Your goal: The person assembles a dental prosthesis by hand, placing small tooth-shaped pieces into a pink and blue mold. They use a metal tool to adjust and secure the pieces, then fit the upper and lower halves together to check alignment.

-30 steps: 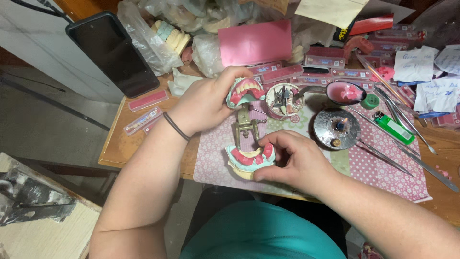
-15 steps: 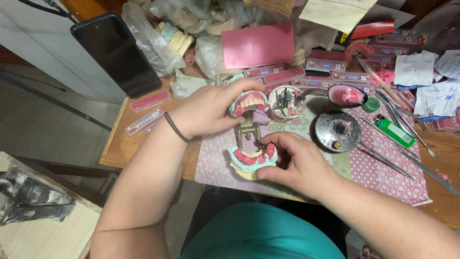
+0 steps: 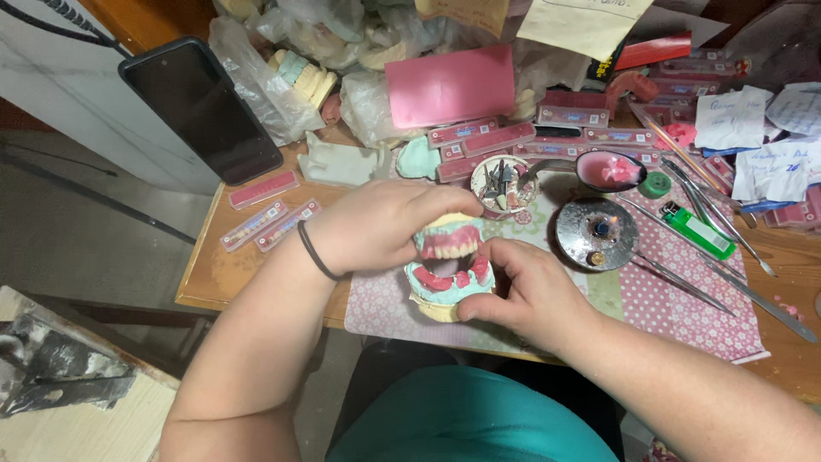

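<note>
A dental articulator with two plaster casts carrying pink wax dentures (image 3: 449, 265) stands near the front of a pink patterned mat (image 3: 684, 316). My left hand (image 3: 376, 224) grips the upper cast from the left and top. Around the lower cast, from the right, my right hand (image 3: 526, 291) is wrapped, its thumb at the wax teeth. The two casts are folded close together, and the metal frame between them is hidden behind them.
A round metal burner dish (image 3: 596, 233) with a small flame, a green lighter (image 3: 698, 229), long metal instruments (image 3: 727, 287), a small bowl of tools (image 3: 503, 181), a pink wax sheet (image 3: 451, 84), trays of teeth (image 3: 261, 188) and a dark phone (image 3: 202, 108) crowd the wooden desk.
The upper cast has swung down onto the lower one, hiding the metal frame that showed before. Both hands have stayed on the casts.
</note>
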